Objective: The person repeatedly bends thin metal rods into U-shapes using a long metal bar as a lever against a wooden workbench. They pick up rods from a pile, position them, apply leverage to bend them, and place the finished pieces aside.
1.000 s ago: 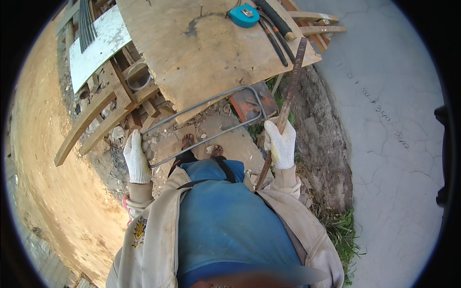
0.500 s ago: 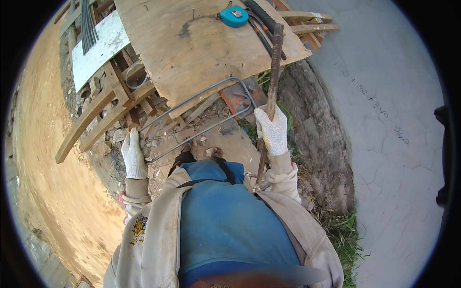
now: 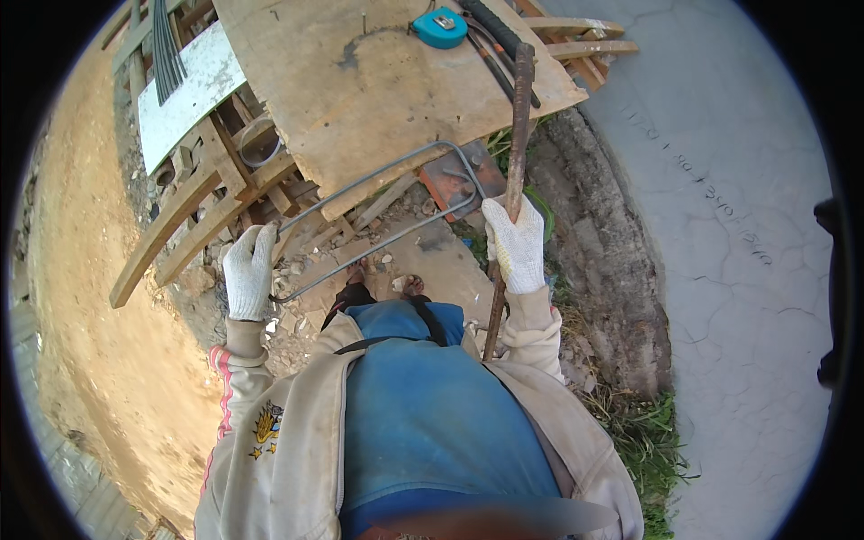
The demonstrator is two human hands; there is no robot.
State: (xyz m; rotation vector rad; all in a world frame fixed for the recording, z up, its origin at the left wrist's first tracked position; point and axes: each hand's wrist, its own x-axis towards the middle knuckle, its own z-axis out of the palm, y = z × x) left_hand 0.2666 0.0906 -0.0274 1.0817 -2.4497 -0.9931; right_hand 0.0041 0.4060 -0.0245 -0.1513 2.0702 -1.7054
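Note:
A thin grey steel rod (image 3: 360,258), bent into a long open rectangle, spans the space in front of me. My left hand (image 3: 248,272), in a white knitted glove, is closed at the rod's left end, with thumb and fingers together. On the right, my gloved right hand (image 3: 517,241) wraps round a long rusty metal bar (image 3: 518,121), which stands out past the fist at both ends. The rod's bent far end reaches close to this fist, over a rusty metal plate (image 3: 459,175) at the board's edge. Whether the rod touches the bar is hidden.
On the plywood board (image 3: 360,108) lie a teal tape measure (image 3: 440,28) and long-handled pliers (image 3: 490,61). Curved timber pieces (image 3: 171,225), a white panel (image 3: 193,94) and thin dark rods (image 3: 166,54) are at left. A grey wall (image 3: 738,297) rises at right, above rubble.
My left hand has shifted slightly down and left at the rod's end, its fingers now more bent. My right hand keeps its grip on the bar, nearly unmoved.

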